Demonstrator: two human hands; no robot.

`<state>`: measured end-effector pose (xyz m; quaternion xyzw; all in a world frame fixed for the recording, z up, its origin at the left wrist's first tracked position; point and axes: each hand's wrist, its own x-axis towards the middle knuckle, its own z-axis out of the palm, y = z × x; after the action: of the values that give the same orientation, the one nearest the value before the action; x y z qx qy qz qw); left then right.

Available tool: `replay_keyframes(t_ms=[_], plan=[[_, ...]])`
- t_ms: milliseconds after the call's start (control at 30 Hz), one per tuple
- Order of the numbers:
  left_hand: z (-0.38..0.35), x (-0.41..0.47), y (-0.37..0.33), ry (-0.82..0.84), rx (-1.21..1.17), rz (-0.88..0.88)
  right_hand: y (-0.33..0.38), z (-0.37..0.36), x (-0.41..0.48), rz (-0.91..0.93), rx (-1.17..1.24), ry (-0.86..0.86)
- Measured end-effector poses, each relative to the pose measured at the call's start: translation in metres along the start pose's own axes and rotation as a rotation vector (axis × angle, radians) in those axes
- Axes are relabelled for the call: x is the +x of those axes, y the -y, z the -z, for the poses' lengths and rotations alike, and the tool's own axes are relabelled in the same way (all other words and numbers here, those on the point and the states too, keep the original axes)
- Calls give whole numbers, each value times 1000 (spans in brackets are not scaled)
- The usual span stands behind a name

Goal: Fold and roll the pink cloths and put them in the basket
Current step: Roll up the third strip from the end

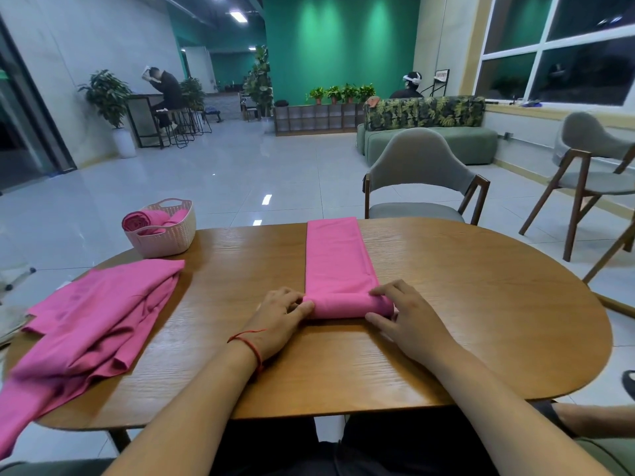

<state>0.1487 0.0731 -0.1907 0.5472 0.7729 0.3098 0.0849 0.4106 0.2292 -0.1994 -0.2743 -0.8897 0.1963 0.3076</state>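
Observation:
A pink cloth folded into a long narrow strip (335, 255) lies down the middle of the wooden table (481, 304). Its near end is wound into a small roll (347, 305). My left hand (280, 312) grips the roll's left end with curled fingers and thumb. My right hand (400, 312) holds the right end, fingers on top and thumb in front. A pale pink woven basket (165, 235) stands at the far left of the table with rolled pink cloths (137, 221) inside. Unfolded pink cloths (92, 317) lie in a pile at the left.
The pile of cloths hangs over the table's left front edge. A grey chair (421, 176) stands behind the table, another (591, 159) at the right. A second person's arm (594, 420) shows at the lower right.

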Motion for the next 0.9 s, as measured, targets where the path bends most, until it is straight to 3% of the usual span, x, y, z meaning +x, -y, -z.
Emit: replay_keyframes(t_ms=[433, 633, 900], plan=[[0, -10, -3, -17, -94, 22, 13, 7, 0, -107, 225, 74], [-2, -23, -7, -166, -58, -236, 5, 3, 8, -188, 209, 107], [8, -33, -5, -52, 12, -269, 3, 1, 7, -238, 148, -11]])
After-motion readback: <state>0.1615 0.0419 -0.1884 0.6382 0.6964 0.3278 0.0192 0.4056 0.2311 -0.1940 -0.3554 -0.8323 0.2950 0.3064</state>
